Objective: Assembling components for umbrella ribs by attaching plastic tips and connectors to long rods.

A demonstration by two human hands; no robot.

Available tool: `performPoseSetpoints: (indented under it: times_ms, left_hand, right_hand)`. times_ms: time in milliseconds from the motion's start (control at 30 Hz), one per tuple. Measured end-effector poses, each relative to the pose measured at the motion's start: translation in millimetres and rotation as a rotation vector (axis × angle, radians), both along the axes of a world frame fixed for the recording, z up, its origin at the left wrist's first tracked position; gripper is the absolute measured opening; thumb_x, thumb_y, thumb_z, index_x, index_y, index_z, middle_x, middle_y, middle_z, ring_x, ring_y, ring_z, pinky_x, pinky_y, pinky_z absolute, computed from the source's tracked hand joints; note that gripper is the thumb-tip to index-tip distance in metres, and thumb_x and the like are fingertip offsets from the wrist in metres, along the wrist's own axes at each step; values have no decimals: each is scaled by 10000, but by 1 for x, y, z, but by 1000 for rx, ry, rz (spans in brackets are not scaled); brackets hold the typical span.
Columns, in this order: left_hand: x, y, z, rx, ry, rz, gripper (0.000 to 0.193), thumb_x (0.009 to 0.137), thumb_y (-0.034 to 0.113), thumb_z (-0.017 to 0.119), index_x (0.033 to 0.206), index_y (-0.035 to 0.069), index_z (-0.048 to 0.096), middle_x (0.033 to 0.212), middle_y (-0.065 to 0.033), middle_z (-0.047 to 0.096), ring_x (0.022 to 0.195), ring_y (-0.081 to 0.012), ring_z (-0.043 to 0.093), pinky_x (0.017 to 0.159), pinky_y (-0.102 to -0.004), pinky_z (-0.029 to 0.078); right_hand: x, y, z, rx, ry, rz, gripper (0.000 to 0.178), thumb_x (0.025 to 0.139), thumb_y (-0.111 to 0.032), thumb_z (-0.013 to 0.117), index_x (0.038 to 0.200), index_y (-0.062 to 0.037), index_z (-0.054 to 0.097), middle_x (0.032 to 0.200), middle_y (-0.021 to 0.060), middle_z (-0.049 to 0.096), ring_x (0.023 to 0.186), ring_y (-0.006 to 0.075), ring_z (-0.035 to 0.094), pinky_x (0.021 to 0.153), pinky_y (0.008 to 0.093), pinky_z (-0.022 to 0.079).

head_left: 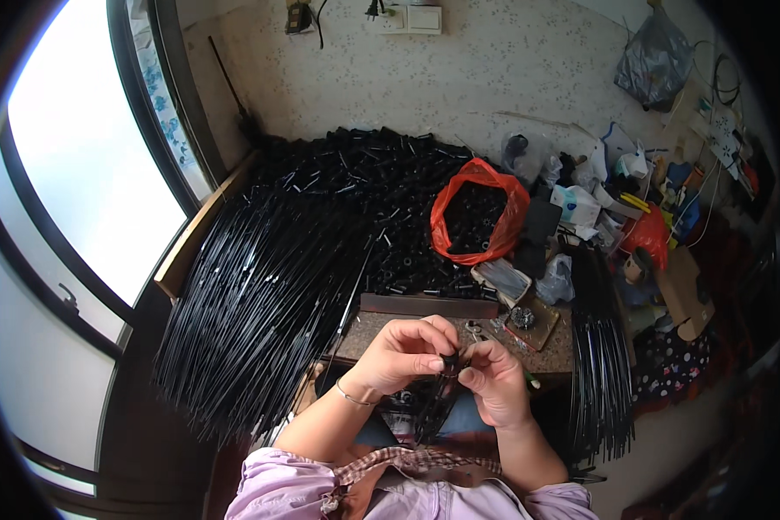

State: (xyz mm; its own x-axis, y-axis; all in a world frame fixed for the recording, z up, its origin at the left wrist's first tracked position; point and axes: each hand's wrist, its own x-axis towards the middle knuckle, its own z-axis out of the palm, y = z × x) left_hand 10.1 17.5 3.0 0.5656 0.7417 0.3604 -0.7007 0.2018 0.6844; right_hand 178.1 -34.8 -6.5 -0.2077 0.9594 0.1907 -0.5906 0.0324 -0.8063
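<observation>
My left hand (400, 354), with a thin bracelet at the wrist, pinches a small black piece (449, 364) between thumb and fingers. My right hand (497, 387) meets it from the other side, its thumb and fingertips closed at the same piece. Below the fingertips hang dark, thin strands (435, 412) over my lap; whether they join the piece I cannot tell. Both hands are held just in front of the speckled tabletop's near edge (364, 338). The piece's exact kind is too small and dark to make out.
Long thin black rods (251, 303) spread over the table's left side, overhanging its edge. Short black tubes (364, 165) are heaped behind, more in a red plastic bag (442, 212). Another rod bundle (600, 373) hangs at right, near a cardboard box (686, 290). A dark bar (429, 305) lies before the heap.
</observation>
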Motion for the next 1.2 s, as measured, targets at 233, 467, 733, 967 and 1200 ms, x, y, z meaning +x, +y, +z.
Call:
performPoseSetpoints:
  times_ms: [233, 467, 733, 967, 1200]
  left_hand:
    - [-23, -17, 10, 203, 209, 58, 140, 716, -20, 678, 854, -41, 676, 938, -142, 583, 861, -222, 578, 793, -324, 486]
    - [-15, -29, -7, 227, -13, -33, 116, 729, 38, 695, 831, -16, 682, 914, -120, 588, 855, -216, 554, 789, -313, 456]
    - [-5, -38, -9, 260, -1, 127, 116, 734, 68, 700, 834, 11, 685, 1084, -122, 528, 1020, -223, 481, 893, -357, 404]
    - [-3, -47, -3, 841, 456, 1078, 197, 651, -76, 641, 824, 9, 597, 831, -100, 603, 763, -214, 550, 700, -293, 445]
    - [2, -44, 0, 672, 550, 912, 154, 685, -68, 645, 821, -14, 597, 878, -110, 620, 771, -207, 595, 698, -302, 473]
  right_hand:
    - [-11, -14, 1, -32, 37, 70, 202, 757, 40, 667, 902, -19, 539, 880, 68, 600, 793, 168, 608, 722, 277, 515]
    - [-5, -16, 7, -30, 18, 378, 277, 800, -14, 637, 1059, 40, 556, 957, 102, 616, 823, 174, 605, 759, 286, 497]
    - [-1, -16, 6, 20, -60, 290, 277, 815, -37, 627, 1067, 60, 569, 952, 90, 619, 827, 161, 600, 761, 273, 490]
    - [-3, -12, 0, 29, -130, -123, 306, 783, -123, 687, 1017, 32, 566, 923, 85, 612, 761, 148, 589, 733, 266, 475]
    - [-5, -7, -9, 76, -56, -92, 254, 765, -36, 685, 1000, 11, 603, 937, 54, 602, 859, 120, 560, 809, 236, 429]
